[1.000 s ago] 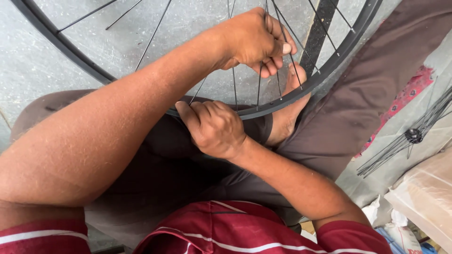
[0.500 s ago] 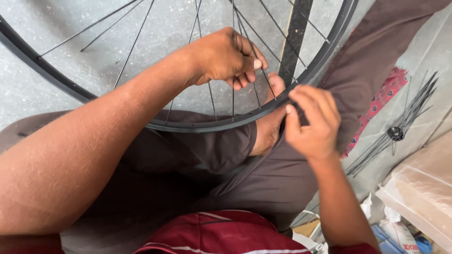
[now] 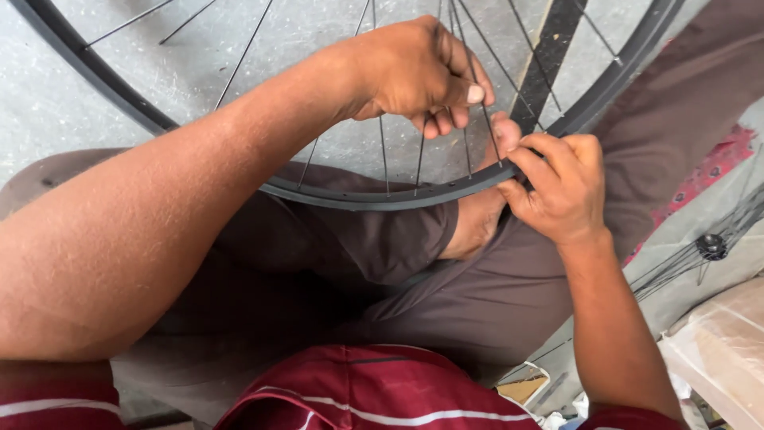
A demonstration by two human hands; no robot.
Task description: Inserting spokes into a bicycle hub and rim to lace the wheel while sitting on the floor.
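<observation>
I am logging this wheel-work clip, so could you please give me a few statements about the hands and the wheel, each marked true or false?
1. The left hand grips spokes inside the wheel. True.
2. The right hand rests flat on the floor. False: it is at the black rim, its fingers pinching where a spoke meets it.
3. The rim lies across the person's lap, over brown trousers. True.
4. A tyre is fitted on the rim. False: the rim is bare.
5. A bundle of loose spokes lies at the right. True.
</observation>
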